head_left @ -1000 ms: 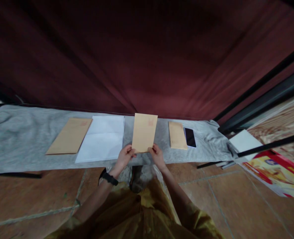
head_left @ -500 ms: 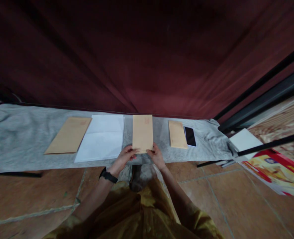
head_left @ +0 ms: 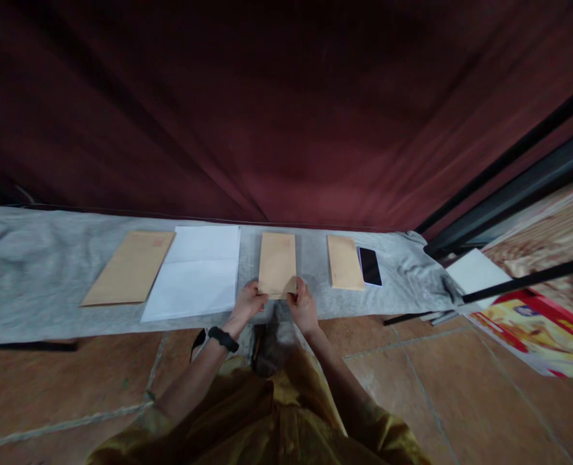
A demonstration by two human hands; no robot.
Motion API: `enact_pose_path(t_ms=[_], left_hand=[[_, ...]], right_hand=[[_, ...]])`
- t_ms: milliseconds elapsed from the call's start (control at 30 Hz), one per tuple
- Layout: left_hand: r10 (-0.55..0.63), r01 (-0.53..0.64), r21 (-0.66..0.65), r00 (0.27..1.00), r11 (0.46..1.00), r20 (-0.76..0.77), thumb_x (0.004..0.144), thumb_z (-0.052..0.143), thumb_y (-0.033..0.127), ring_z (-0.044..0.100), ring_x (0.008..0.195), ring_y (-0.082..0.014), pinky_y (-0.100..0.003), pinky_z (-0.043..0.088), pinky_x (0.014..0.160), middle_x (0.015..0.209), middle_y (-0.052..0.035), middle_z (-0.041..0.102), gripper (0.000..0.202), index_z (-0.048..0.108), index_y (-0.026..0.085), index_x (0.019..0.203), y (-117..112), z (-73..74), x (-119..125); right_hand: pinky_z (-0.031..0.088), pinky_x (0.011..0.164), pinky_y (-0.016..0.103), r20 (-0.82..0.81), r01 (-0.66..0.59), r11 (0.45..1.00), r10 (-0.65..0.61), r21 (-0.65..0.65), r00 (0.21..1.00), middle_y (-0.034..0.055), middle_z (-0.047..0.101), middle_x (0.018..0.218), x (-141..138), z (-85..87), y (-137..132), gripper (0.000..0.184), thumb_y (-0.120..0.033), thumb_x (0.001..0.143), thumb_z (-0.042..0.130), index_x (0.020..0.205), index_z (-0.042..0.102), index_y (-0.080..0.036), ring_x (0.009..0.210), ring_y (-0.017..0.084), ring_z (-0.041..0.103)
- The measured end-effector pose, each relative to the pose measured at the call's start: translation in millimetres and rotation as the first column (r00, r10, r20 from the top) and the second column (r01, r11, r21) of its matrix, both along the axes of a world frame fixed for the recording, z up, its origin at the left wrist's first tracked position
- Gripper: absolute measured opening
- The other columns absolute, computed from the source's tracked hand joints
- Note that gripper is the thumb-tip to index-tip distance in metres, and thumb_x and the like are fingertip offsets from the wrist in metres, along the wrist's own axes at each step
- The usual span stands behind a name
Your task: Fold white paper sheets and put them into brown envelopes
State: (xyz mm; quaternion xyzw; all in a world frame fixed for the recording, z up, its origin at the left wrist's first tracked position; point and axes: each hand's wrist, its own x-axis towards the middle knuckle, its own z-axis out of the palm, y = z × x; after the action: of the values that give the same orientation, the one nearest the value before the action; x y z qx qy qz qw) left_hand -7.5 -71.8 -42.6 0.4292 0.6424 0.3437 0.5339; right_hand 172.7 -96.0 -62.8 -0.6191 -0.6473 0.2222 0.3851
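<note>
A brown paper envelope (head_left: 277, 261) is in front of me, its near edge pinched at both corners. My left hand (head_left: 250, 302) grips the near left corner, with a dark band on that wrist. My right hand (head_left: 302, 306) holds the near right corner, thumb on top. Faint print shows near the envelope's far end. To the left lie white paper sheets (head_left: 196, 274) with a crease across them. Farther left is a larger pile of brown envelopes (head_left: 130, 268). Another brown envelope or small stack (head_left: 345, 263) rests to the right.
A dark-screened phone (head_left: 370, 267) lies beside the right-hand envelope. Grey cloth (head_left: 39, 271) covers the narrow table. A dark red curtain (head_left: 276, 129) hangs behind it. At the right stand black metal bars (head_left: 513, 187) and a red and yellow box (head_left: 538, 329).
The envelope's far end has tipped lower toward the table, and its far edge appears nearer to me. Both hands keep their hold at the near corners. The view has shifted slightly.
</note>
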Motion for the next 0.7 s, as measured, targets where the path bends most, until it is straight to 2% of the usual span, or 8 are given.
enact_pose_path(t_ms=[100, 167, 333, 433, 500, 600, 633, 700], left_hand=[[-0.014, 0.012, -0.055, 0.999, 0.998, -0.029, 0.071, 0.068, 0.016, 0.049, 0.036, -0.0085, -0.018, 0.033, 0.038, 0.050, 0.0093, 0.054, 0.019, 0.051, 0.021, 0.078, 1.0, 4.7, -0.5], [-0.027, 0.023, -0.076, 0.998, 0.997, -0.049, 0.075, 0.065, 0.017, 0.049, 0.035, -0.0086, -0.018, 0.033, 0.039, 0.049, 0.0089, 0.054, 0.016, 0.051, 0.021, 0.080, 1.0, 8.6, -0.8], [-0.044, 0.036, -0.063, 0.990, 0.997, -0.134, 0.080, 0.060, 0.016, 0.052, 0.039, -0.0121, -0.022, 0.036, 0.044, 0.049, 0.0066, 0.056, 0.013, 0.052, 0.019, 0.090, -1.8, 18.3, -0.1], [-0.028, 0.025, -0.016, 0.969, 1.000, -0.247, 0.082, 0.061, 0.019, 0.059, 0.048, -0.0166, -0.025, 0.041, 0.050, 0.056, 0.0035, 0.060, 0.017, 0.054, 0.020, 0.098, -8.0, 24.0, -0.1], [-0.013, 0.047, 0.062, 0.885, 0.997, -0.466, 0.084, 0.062, 0.026, 0.066, 0.061, -0.0205, -0.027, 0.044, 0.057, 0.066, -0.0006, 0.065, 0.022, 0.055, 0.020, 0.105, -15.0, 27.2, -0.4], [0.018, 0.182, 0.173, 0.636, 0.968, -0.771, 0.092, 0.054, 0.036, 0.071, 0.078, -0.0264, -0.032, 0.050, 0.069, 0.081, -0.0085, 0.070, 0.029, 0.056, 0.018, 0.116, -26.9, 28.2, 0.2], [0.027, 0.247, 0.210, 0.586, 0.946, -0.810, 0.095, 0.049, 0.035, 0.071, 0.083, -0.0276, -0.035, 0.052, 0.074, 0.087, -0.0111, 0.071, 0.029, 0.057, 0.017, 0.117, -30.4, 26.8, 1.0], [0.040, 0.403, 0.308, 0.552, 0.862, -0.833, 0.099, 0.041, 0.029, 0.070, 0.098, -0.0279, -0.039, 0.053, 0.087, 0.104, -0.0149, 0.071, 0.028, 0.060, 0.017, 0.116, -36.3, 20.7, 3.6]], right_hand=[[0.052, 0.095, 0.046, 0.158, -0.010, 0.999, 0.004, 0.036, 0.987, 0.0167, 0.064, 0.118, -1.6, 3.9, -4.0, 0.051, -0.027, 0.094, 0.049, 0.144, 0.049, -0.017, 0.109, 0.029, 0.062], [0.048, 0.104, 0.048, 0.217, -0.078, 0.995, 0.061, 0.068, 0.974, 0.0175, 0.059, 0.132, -3.6, 8.0, -5.7, 0.049, -0.026, 0.098, 0.045, 0.146, 0.048, -0.017, 0.123, 0.030, 0.056], [0.031, 0.121, 0.046, 0.321, -0.384, 0.921, 0.344, 0.068, 0.882, 0.0066, 0.046, 0.157, -9.0, 12.2, -13.0, 0.053, -0.030, 0.102, 0.044, 0.155, 0.039, -0.026, 0.147, 0.023, 0.037], [0.023, 0.125, 0.048, 0.379, -0.443, 0.896, 0.398, 0.034, 0.835, 0.0072, 0.038, 0.162, -10.4, 7.8, -21.2, 0.059, -0.033, 0.102, 0.048, 0.158, 0.033, -0.023, 0.151, 0.024, 0.032], [0.021, 0.125, 0.050, 0.400, -0.429, 0.903, 0.384, 0.025, 0.832, 0.0098, 0.035, 0.162, -10.9, 3.9, -25.8, 0.064, -0.035, 0.100, 0.052, 0.159, 0.030, -0.020, 0.151, 0.026, 0.032], [0.019, 0.126, 0.049, 0.444, -0.398, 0.917, 0.347, 0.026, 0.826, 0.0107, 0.035, 0.162, -11.9, -0.1, -28.5, 0.068, -0.037, 0.099, 0.055, 0.160, 0.028, -0.020, 0.150, 0.026, 0.033], [0.018, 0.126, 0.049, 0.468, -0.395, 0.918, 0.339, 0.024, 0.816, 0.0104, 0.035, 0.162, -12.1, -0.8, -28.4, 0.068, -0.039, 0.099, 0.054, 0.160, 0.029, -0.020, 0.150, 0.026, 0.034], [0.018, 0.126, 0.048, 0.528, -0.399, 0.917, 0.330, 0.017, 0.782, 0.0102, 0.035, 0.162, -12.0, -1.2, -27.6, 0.065, -0.040, 0.101, 0.051, 0.159, 0.030, -0.019, 0.150, 0.025, 0.033]])
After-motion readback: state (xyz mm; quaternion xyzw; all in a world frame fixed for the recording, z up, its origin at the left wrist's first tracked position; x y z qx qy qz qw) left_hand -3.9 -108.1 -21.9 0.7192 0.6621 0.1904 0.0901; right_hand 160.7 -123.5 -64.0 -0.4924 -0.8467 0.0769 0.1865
